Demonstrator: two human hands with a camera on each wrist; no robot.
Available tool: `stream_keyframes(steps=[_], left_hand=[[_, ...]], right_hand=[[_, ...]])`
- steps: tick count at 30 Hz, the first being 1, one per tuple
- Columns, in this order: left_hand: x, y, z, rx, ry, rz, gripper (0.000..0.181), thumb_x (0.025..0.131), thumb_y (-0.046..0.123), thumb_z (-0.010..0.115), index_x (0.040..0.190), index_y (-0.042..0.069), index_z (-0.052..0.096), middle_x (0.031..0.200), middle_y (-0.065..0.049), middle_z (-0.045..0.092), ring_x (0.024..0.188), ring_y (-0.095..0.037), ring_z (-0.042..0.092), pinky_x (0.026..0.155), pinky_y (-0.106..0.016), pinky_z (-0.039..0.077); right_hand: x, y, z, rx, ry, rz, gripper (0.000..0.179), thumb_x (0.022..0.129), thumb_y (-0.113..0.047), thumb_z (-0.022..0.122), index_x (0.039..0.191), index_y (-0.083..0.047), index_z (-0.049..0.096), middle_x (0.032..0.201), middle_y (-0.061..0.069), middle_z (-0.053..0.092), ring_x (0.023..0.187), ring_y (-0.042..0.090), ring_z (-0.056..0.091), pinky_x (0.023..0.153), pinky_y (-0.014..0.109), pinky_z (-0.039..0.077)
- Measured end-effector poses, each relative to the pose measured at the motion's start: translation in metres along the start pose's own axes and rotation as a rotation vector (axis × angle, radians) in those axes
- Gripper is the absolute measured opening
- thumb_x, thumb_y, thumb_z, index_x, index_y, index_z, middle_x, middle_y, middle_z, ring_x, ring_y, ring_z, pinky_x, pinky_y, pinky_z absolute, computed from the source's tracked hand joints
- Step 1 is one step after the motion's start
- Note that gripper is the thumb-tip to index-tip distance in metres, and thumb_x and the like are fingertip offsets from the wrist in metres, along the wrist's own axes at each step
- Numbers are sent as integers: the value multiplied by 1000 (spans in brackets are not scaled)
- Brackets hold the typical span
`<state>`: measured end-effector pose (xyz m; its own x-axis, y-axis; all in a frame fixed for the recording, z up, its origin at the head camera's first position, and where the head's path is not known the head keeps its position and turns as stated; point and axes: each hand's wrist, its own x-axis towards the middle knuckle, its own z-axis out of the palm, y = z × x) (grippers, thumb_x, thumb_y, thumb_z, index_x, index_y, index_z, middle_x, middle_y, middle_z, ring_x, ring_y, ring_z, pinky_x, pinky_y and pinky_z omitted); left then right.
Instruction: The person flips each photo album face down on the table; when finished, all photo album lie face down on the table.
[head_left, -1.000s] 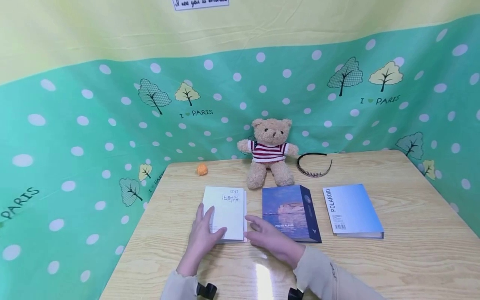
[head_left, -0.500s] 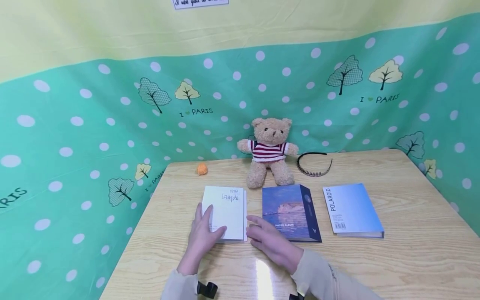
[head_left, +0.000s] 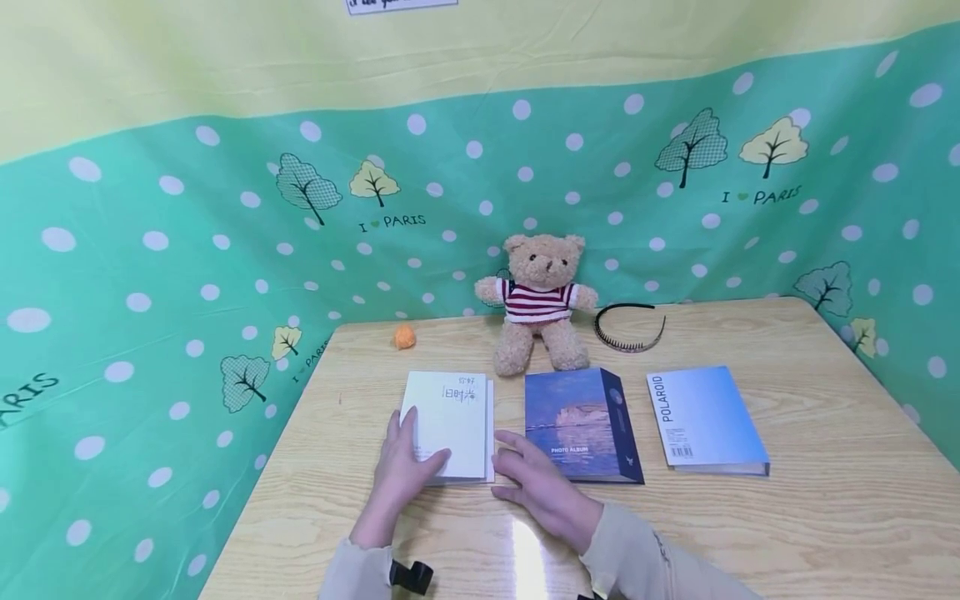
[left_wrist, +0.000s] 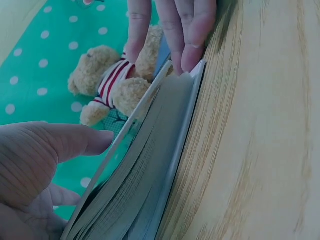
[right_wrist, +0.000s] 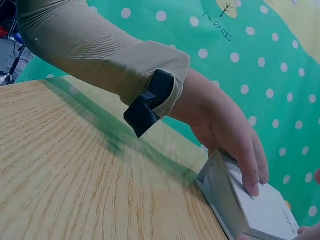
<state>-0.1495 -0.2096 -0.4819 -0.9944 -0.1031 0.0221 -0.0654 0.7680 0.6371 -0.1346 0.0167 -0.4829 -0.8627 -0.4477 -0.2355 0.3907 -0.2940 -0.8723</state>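
A white book (head_left: pixel 450 429) with dark lettering lies on the wooden table in the head view, in front of both hands. My left hand (head_left: pixel 402 460) rests along its left side, fingers stretched over the edge and thumb over the cover's lower part. In the left wrist view, that thumb (left_wrist: pixel 82 141) lies by the cover edge, above the page block (left_wrist: pixel 150 155). My right hand (head_left: pixel 542 482) is at the book's right edge, fingers loosely bent. Its fingertips (left_wrist: pixel 192 56) are at the far end of the pages in the left wrist view; whether they pinch anything cannot be told.
Right of the book lie a blue photo album (head_left: pixel 573 425) and a light-blue Polaroid album (head_left: pixel 705 417). Behind them are a teddy bear (head_left: pixel 542 292), a black headband (head_left: pixel 630 346) and a small orange ball (head_left: pixel 404 337). A green dotted cloth (head_left: pixel 450 167) hangs behind the table.
My left hand has shifted slightly left on the book. The right-hand fingers have spread a little at the book's right edge. The albums and bear stay in place.
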Motion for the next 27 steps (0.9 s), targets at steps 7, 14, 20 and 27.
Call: stream_keyframes(steps=[7, 14, 20, 27], left_hand=[[1, -1, -2, -14, 8, 9, 95, 79, 31, 78, 151, -2, 26, 154, -34, 15, 136, -56, 23, 105, -68, 26], [2, -2, -3, -26, 7, -2, 94, 79, 29, 78, 151, -2, 25, 154, -34, 15, 138, -54, 21, 108, -65, 24], [3, -4, -3, -45, -1, -17, 94, 81, 28, 77, 152, -1, 24, 155, -32, 14, 139, -52, 20, 109, -63, 22], [3, -8, -4, -73, -3, -23, 92, 83, 31, 75, 152, -1, 23, 155, -32, 13, 139, -52, 18, 110, -63, 21]], right_hand=[[1, 1, 1, 4, 11, -31, 75, 91, -12, 61, 152, 1, 21, 145, 27, 35, 108, 31, 53, 90, 39, 49], [2, 0, 1, -52, 14, -38, 74, 91, -11, 61, 152, 1, 22, 146, 26, 35, 102, 27, 52, 86, 36, 49], [1, -1, 2, -111, 26, -28, 72, 92, -15, 61, 152, 0, 24, 135, 21, 50, 101, 30, 53, 83, 34, 47], [-1, -1, 4, -185, 32, -46, 70, 92, -16, 62, 151, -3, 28, 143, 28, 42, 105, 31, 54, 82, 35, 47]])
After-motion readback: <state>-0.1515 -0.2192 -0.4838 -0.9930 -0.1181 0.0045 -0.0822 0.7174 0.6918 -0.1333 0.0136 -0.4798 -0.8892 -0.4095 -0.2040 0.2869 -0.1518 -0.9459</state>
